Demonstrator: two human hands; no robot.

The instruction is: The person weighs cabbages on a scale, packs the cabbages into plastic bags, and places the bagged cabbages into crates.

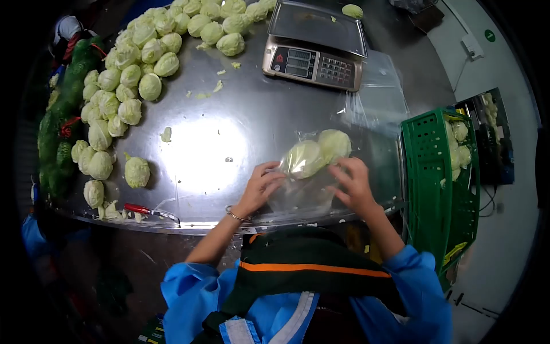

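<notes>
Two pale green cabbages (pixel 305 159) lie side by side inside a clear plastic bag (pixel 301 198) on the metal table, close to its near edge. My left hand (pixel 260 186), with a bangle at the wrist, has its fingers curled at the bag's left side, pinching the film. On the other side, my right hand (pixel 352 183) rests by the right cabbage, its thumb and fingers apart and touching the bag. Exactly how the film lies at the right fingertips is hard to make out.
Many loose cabbages (pixel 150 87) line the left and back of the table (pixel 246 109). A digital scale (pixel 312 63) stands at the back, with flat plastic bags (pixel 375 97) beside it. At right is a green crate (pixel 427 172); a red-handled knife (pixel 150 211) lies front left.
</notes>
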